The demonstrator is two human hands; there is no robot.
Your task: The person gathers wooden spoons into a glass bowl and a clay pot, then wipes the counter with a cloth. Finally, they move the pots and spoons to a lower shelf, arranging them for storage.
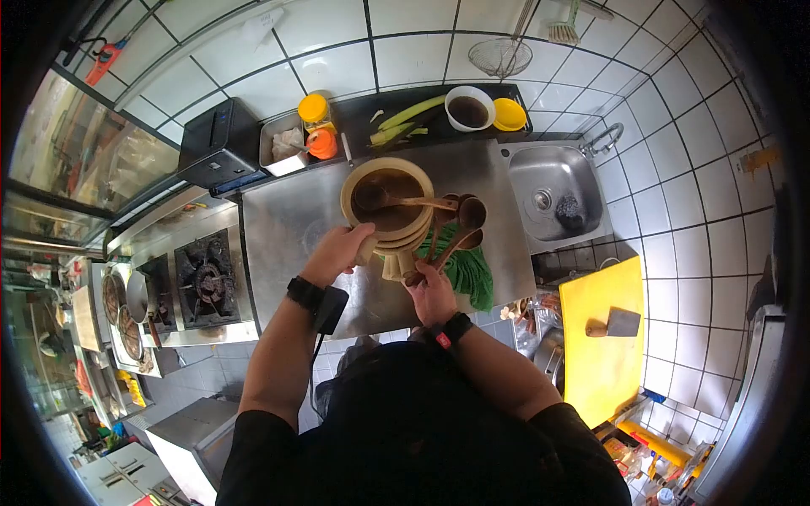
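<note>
Looking down, we see a steel worktop (283, 253) spanning the middle, with a gas burner (205, 282) to its left and a yellow cutting board (595, 367) near its lower right side. A steel sink (536, 173) adjoins the worktop's right end, and a black tray (354, 125) runs along its back edge, carrying a white bowl (450, 103) of dark liquid. Over the worktop sits a cream crock (348, 198) of brown liquid, its mouth turned up; we cannot tell whether its base touches the steel. A green cloth (472, 277) lies just beside it, to the right. Our left hand (339, 250) closes on the crock's near left side, thumb up by the rim. Our right hand (432, 293) pinches the handles of a bunch of wooden ladles (461, 241), their bowls fanned above the cloth. One more wooden ladle, the lone scoop (409, 201), leans inside the crock, its handle crossing the right rim.
</note>
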